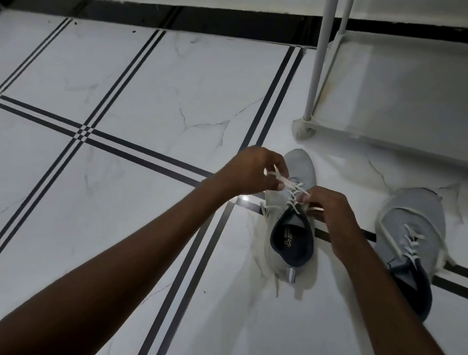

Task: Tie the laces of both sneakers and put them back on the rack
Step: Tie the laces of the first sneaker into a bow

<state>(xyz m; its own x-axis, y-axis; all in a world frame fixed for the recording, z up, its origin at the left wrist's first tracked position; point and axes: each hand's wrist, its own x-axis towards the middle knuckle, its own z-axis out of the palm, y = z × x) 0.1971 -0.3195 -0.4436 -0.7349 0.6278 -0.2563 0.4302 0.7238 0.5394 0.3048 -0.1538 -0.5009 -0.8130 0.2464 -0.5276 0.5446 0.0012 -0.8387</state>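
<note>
Two grey sneakers with dark blue lining stand on the tiled floor, toes pointing away from me. The nearer-centre sneaker (300,168) has white laces (291,186) stretched between my hands. My left hand (251,173) pinches one lace end up and to the left of the shoe. My right hand (328,210) grips the other lace strand just over the tongue. The second sneaker (411,219) rests to the right, its white laces loose and trailing along its sides.
A white shoe rack (318,72) with thin poles and a pale lower shelf (406,107) stands at the upper right, its foot just beyond the sneakers. White marble-look tiles with dark stripe lines cover the floor; a black skirting runs along the far wall.
</note>
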